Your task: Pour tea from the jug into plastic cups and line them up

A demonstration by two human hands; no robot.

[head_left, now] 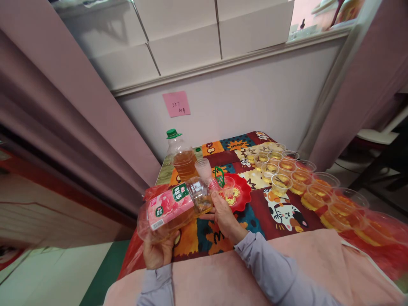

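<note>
A large plastic drink bottle (172, 207) with a pink label lies tilted nearly on its side across my hands. Its base end rests on my left hand (159, 250), which is curled under it. My right hand (225, 216) grips the shoulder near the neck, with the thumb on top. Amber liquid sits inside, towards the neck. Just past the neck is a clear plastic cup (228, 183) over a red scalloped plate (244, 193); whether liquid runs into it I cannot make out. A green plastic loop (219, 173) is beside the cup.
A second bottle (184, 159) with a green cap stands behind, beside a stack of clear cups (203, 167). Several filled cups (281, 183) stand in rows on the right of the patterned tablecloth (255, 212). A pink note (176, 104) is on the wall; pink cloth (204, 276) covers the near edge.
</note>
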